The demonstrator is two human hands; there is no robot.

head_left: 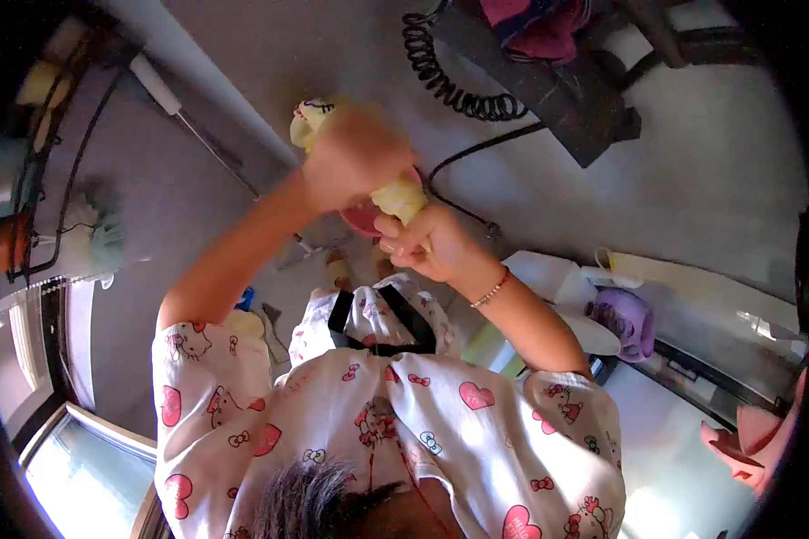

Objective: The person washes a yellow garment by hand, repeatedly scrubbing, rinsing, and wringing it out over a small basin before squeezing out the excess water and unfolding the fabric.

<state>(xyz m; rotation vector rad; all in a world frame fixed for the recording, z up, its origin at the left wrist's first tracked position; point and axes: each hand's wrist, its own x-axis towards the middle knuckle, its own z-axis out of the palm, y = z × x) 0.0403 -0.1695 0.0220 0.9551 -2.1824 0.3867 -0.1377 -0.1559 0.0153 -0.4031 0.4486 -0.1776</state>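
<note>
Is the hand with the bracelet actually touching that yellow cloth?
Touching: the head view shows the right hand closed around the lower end of the yellow cloth.

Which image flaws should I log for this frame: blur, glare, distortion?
Head view: left hand smeared by blur, right hand clearer; a framed pane at lower left looks washed out; strong fisheye bending, with blackened corners.

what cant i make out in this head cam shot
All in the head view:
Left hand: exact finger positions, lost to blur.
Yellow cloth: its middle, hidden by the left hand.
Pink round thing: full shape, mostly covered by the left hand and cloth.
Dark pink fabric: whole outline, cut off by the top edge.
</note>
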